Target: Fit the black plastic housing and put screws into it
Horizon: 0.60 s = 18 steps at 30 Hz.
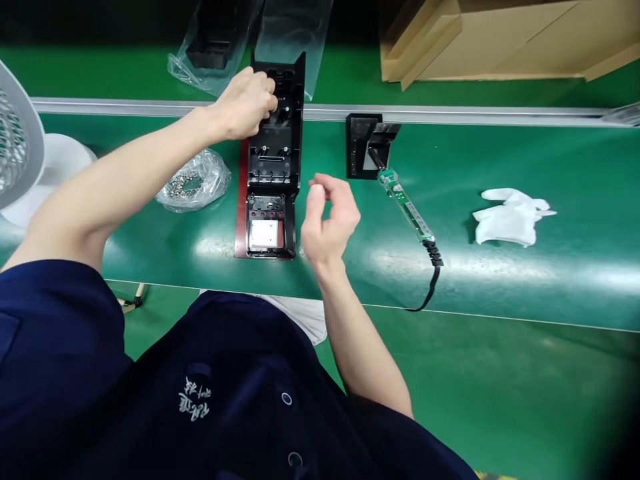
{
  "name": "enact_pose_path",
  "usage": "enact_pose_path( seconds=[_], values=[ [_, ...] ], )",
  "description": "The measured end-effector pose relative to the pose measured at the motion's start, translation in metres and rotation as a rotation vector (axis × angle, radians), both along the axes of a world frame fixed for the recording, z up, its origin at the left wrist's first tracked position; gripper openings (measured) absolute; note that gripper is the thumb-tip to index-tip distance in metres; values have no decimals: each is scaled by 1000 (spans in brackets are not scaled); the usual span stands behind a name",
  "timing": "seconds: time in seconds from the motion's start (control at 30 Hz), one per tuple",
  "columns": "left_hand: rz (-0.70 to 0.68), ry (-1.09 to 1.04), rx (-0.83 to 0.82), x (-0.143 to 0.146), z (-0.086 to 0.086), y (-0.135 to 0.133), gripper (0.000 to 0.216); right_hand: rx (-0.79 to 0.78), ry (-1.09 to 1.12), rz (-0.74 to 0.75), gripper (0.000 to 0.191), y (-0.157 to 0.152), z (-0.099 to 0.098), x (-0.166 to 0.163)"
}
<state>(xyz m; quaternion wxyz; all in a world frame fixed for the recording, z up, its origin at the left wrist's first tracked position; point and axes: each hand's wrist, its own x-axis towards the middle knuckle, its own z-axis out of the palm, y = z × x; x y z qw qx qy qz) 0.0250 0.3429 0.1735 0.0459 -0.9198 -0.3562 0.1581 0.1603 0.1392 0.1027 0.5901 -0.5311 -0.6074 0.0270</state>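
— Two hands at work; where is each one?
— The left hand rests on the far end of the long black plastic housing, fingers curled onto its upper left edge. The housing lies lengthwise on the green bench, a red strip along its left side.
— And the other?
— The right hand hovers just right of the housing, thumb and forefinger pinched nearly together; whether they hold something small, I cannot tell.
— Nearby?
— A bag of screws to the left, an electric screwdriver to the right, and a white cloth farther right.
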Motion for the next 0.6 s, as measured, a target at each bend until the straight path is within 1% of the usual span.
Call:
enact_pose_path(
  seconds=[0.03,0.07,0.1,0.17,0.23,0.3,0.37,0.43,0.47,0.5,0.53,0.57,0.6],
  values=[
    [24,-23,-29,-3,-4,2,34,48,-140,-10,32,-1,-5,-2],
    [56,-47,-63,-5,-8,4,34,59,-262,4,34,-3,-10,-5],
    [86,-67,-95,-6,-11,5,34,29,-362,34,37,-6,-14,-8],
    [131,-96,-134,-8,-15,7,35,-113,-507,105,46,-13,-21,-17],
    [145,-115,-137,-10,-20,9,35,-256,-602,136,54,-22,-28,-27],
    [125,-161,-97,-15,-28,8,37,-364,-649,139,57,-30,-33,-32],
    [62,-300,-25,-21,-41,2,40,-432,-664,143,57,-36,-34,-31],
    [-75,-568,115,-29,-57,-17,44,-425,-638,138,54,-36,-27,-24],
    [-176,-719,200,-32,-64,-31,43,-397,-596,134,50,-32,-21,-18],
    [-264,-890,339,-35,-69,-49,40,-360,-535,128,46,-25,-13,-13],
    [-246,-1023,381,-36,-73,-68,35,-315,-464,121,42,-15,-5,-7],
    [-235,-1096,357,-38,-76,-88,33,-265,-390,110,38,-1,4,-2],
    [-212,-1121,309,-38,-77,-108,32,-225,-323,99,36,18,12,2]
  ],
)
